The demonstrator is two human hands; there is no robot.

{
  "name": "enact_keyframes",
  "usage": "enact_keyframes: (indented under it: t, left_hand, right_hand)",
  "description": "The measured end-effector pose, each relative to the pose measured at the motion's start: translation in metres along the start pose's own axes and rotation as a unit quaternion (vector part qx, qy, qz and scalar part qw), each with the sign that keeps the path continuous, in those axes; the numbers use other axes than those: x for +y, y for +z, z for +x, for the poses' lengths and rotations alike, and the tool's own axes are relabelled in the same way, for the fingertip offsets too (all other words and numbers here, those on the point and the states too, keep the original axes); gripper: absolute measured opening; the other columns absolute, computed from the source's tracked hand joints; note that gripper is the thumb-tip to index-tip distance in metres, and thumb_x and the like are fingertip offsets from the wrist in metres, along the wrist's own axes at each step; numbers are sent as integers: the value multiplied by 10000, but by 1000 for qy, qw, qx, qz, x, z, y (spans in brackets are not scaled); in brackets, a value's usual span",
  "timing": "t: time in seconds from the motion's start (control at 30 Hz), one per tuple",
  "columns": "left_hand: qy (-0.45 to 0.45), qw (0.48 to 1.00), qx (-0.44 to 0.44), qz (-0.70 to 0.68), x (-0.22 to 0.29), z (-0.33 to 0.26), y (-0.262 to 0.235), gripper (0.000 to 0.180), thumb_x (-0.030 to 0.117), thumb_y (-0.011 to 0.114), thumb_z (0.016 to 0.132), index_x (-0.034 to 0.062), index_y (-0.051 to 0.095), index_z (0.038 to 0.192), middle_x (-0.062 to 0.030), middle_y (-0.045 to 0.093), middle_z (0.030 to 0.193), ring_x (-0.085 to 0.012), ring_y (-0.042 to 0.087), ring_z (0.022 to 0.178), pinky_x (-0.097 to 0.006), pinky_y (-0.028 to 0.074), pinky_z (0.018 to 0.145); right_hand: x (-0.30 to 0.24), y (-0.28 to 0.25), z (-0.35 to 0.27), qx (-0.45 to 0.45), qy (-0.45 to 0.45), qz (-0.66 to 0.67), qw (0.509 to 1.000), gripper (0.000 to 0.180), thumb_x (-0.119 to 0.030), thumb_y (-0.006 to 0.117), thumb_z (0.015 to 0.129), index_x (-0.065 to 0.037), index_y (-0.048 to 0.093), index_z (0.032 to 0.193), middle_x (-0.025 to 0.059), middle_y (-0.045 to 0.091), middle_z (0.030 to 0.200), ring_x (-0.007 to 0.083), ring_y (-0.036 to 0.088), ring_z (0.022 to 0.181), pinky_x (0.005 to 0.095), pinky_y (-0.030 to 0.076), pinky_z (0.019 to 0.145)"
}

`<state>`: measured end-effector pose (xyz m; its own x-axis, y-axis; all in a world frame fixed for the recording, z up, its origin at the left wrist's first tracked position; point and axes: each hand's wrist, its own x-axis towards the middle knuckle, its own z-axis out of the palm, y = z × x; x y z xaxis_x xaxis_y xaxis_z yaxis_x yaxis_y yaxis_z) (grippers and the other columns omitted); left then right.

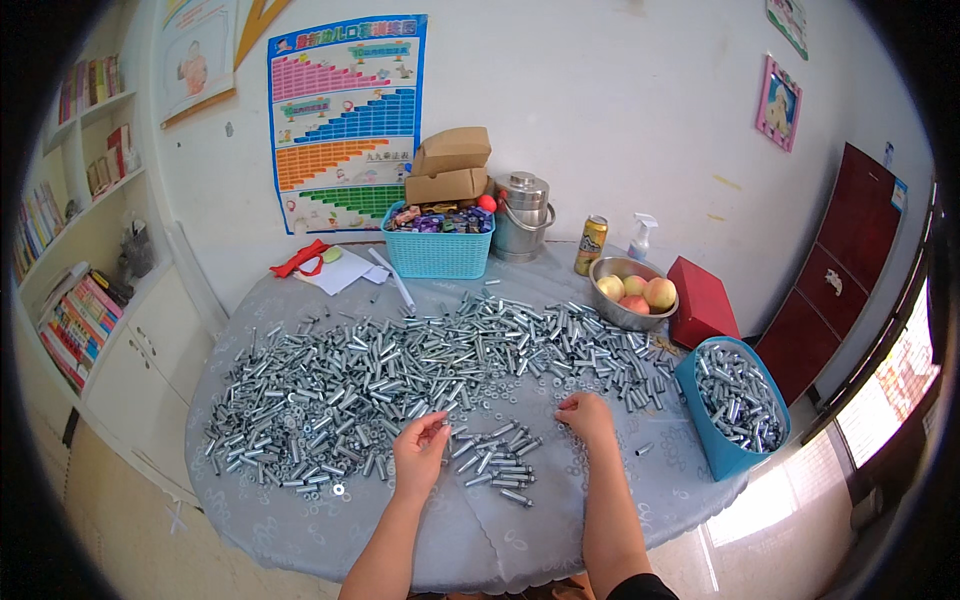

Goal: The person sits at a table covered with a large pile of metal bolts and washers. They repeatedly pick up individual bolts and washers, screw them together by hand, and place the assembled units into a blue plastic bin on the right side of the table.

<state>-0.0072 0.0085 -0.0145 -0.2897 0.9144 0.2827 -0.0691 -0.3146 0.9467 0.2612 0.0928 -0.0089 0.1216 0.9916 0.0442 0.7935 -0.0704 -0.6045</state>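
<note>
A wide pile of loose metal tubes and bolts (400,360) spreads across the table, with flat washers scattered along its near edge. My left hand (420,452) is at that edge, fingers curled together around something too small to make out. To the right, my right hand (588,415) has thumb and fingers pinched close over a few washers on the cloth; what lies between the fingertips is hidden. Between my hands lies a smaller group of bolts with sleeves (500,460), mostly pointing the same way. One loose metal piece (644,449) rests right of my right forearm.
A blue bin (712,440) full of metal tubes stands at the table's right edge. Behind the pile are a light-blue basket (440,255) of wrapped packets, a steel canister (521,215), a drink can (591,245), a bowl (640,318) of fruit and a red box (702,305).
</note>
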Motion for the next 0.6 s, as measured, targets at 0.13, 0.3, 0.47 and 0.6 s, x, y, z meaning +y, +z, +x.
enact_keyframes:
  t: [0.13,0.3,0.47,0.6]
  left_hand:
    - [0,1000,9,3,1,0,-1,237,-24,617,771,9,610,1006,-7,575,835,-47,511,716,-169,428,650]
    - [-14,1000,14,-8,4,0,1,238,-23,615,775,-1,606,1012,-6,577,832,-44,518,722,-168,430,649]
    - [-42,998,21,-48,3,1,-2,238,-15,613,782,-5,601,1020,-23,588,834,-64,547,722,-181,458,643]
    - [-80,993,33,-84,5,2,-4,226,-8,610,786,-29,593,1010,-58,601,851,-102,581,719,-214,504,645]
  right_hand:
    - [-3,1,0,-3,6,-28,1000,241,-236,740,611,-83,672,785,86,654,748,220,624,707,332,481,653]
    - [-8,1,-4,12,0,-50,999,223,-224,728,615,-82,664,774,100,652,760,244,622,723,346,481,660]
    - [-6,13,0,44,-27,-39,998,224,-198,709,607,-88,670,798,126,644,764,266,618,726,353,480,664]
    - [-9,13,-1,50,-50,-11,997,206,-157,699,637,-67,670,819,113,648,741,215,619,692,314,480,642]
